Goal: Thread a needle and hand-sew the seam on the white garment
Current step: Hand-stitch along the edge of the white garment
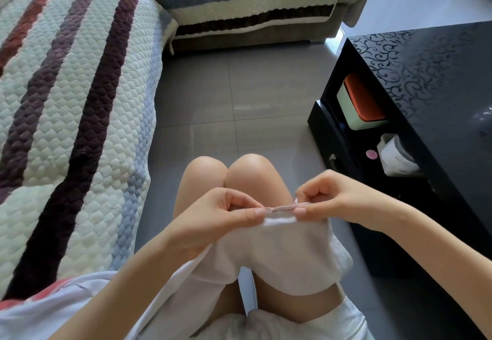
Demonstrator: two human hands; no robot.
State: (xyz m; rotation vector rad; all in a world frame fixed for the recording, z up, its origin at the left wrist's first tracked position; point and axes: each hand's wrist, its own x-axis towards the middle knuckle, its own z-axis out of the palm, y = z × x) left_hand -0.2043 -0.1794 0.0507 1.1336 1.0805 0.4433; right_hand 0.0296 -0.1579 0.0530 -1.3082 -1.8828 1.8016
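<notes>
L hand & R hand each pinched white garment at seam, edge held taut btwn them above knees. No needle/thread visible. Step prob. seam check, pre-sewing. Next: free one hand, fetch & thread needle.

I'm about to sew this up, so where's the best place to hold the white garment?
Pinch the folded seam edge at both ends, left hand and right hand coming from either side: the white garment hangs limp below, so only that stretched strip is taut.
</notes>
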